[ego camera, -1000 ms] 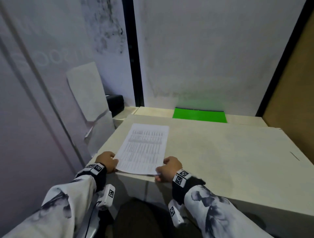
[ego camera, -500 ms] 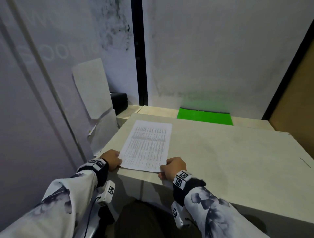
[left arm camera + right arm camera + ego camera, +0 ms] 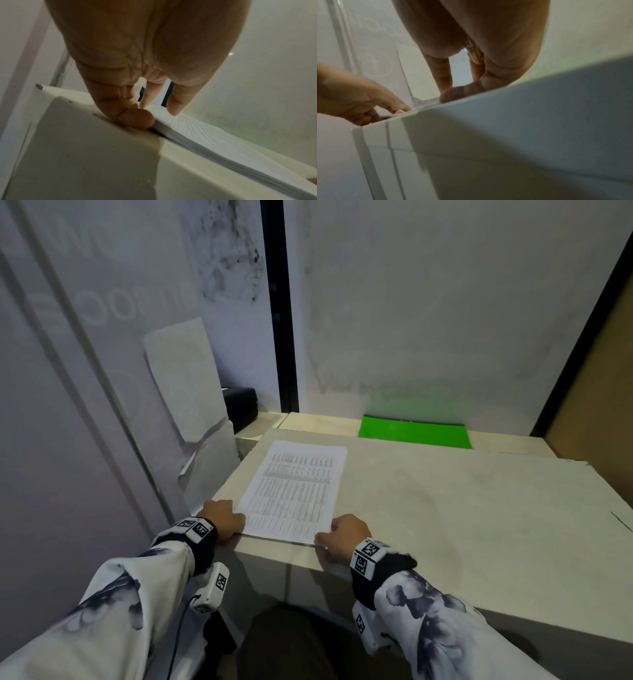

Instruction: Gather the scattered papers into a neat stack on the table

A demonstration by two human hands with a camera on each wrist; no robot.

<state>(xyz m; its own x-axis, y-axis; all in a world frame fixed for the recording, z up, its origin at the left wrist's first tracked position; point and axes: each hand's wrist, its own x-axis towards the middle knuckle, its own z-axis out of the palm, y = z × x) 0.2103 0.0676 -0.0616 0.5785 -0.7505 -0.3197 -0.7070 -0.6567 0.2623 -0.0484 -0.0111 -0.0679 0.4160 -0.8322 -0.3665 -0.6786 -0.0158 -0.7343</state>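
Note:
A stack of printed papers lies on the beige table, its near edge along the table's front edge. My left hand holds the near left corner. In the left wrist view its thumb presses the edge of the stack and a finger rests on top. My right hand holds the near right corner. In the right wrist view its thumb lies along the table's front edge, its fingers reach down behind, and the left hand shows at the far corner.
A green sheet lies flat at the back of the table against the wall. A black box sits at the back left. White sheets lean against the left wall. A brown panel borders the right side.
The stack overhung the table's front edge before; both hands have slid it a little away from me, so its near edge now lines up with that edge.

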